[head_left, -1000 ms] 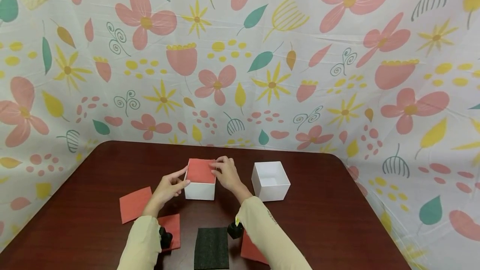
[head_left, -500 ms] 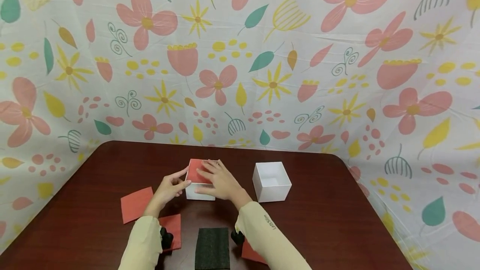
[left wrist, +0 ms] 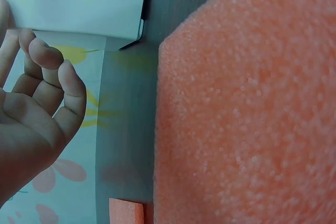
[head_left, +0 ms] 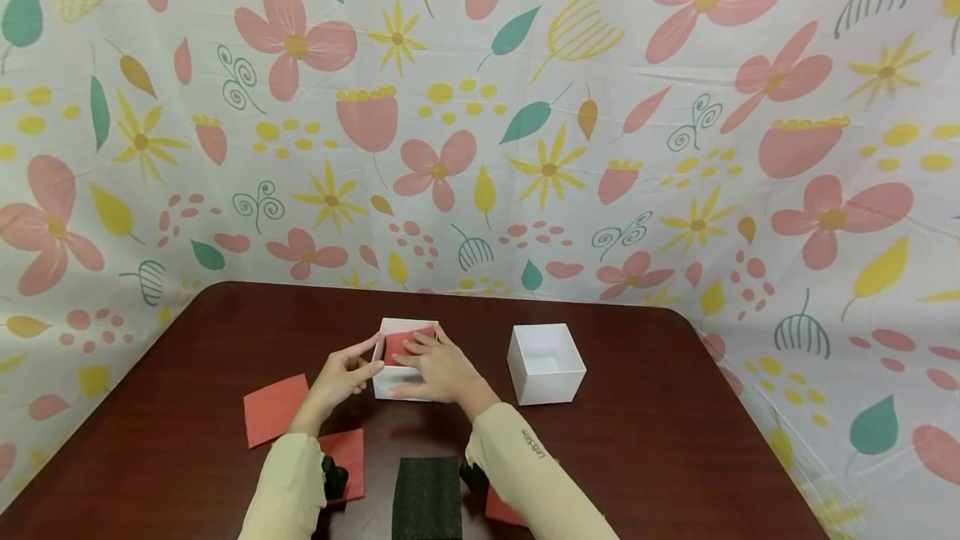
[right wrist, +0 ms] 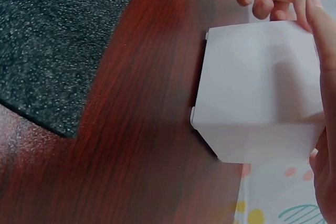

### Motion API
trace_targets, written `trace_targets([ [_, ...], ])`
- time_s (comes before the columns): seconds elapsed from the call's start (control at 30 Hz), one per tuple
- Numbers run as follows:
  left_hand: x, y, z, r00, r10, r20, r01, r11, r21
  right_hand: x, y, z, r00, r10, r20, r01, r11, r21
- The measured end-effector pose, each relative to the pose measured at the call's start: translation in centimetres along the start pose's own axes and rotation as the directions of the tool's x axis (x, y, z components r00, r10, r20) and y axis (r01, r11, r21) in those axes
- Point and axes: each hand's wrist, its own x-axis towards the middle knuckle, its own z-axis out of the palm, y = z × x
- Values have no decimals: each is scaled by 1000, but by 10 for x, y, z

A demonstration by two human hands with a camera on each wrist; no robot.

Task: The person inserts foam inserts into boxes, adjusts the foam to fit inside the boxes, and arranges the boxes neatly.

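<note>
A white open-topped box (head_left: pixel 386 385) stands on the table, with a red foam sheet (head_left: pixel 396 346) lying inside it below the rim. My left hand (head_left: pixel 333 382) holds the box at its left side, thumb by the near corner and forefinger along the wall. Over the right part of the box is my right hand (head_left: pixel 447 369); its spread fingers press on the red sheet and its thumb lies across the front wall. Those fingertips partly cover the sheet. In the right wrist view, the outside of the box (right wrist: pixel 252 77) fills the space between the two hands.
A second white box (head_left: pixel 546 365) stands open to the right. One red foam square (head_left: pixel 275 411) lies left, another (head_left: pixel 352 461) under the left forearm, and a third (head_left: pixel 501 511) beneath the right forearm. A dark foam block (head_left: pixel 427 498) sits at the front. Patterned cloth hangs behind the table.
The red foam sheet has gone from level with the box's top to below the rim. My right hand moved from the right edge onto the sheet. The left hand stays in place.
</note>
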Motion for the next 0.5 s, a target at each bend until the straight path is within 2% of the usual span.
trace_targets([
  [0.2,1,-2,0,1000,0,1,0,1000,-3,-3,3,-4,998,45,-34,-45,999,-19],
  [0.37,0,-2,-1,1000,5,4,-5,1000,1,-6,7,-8,996,80,-26,-81,996,-36],
  [0.5,8,-18,-2,1000,3,0,-3,1000,2,-5,7,-9,996,88,17,-87,995,-56],
])
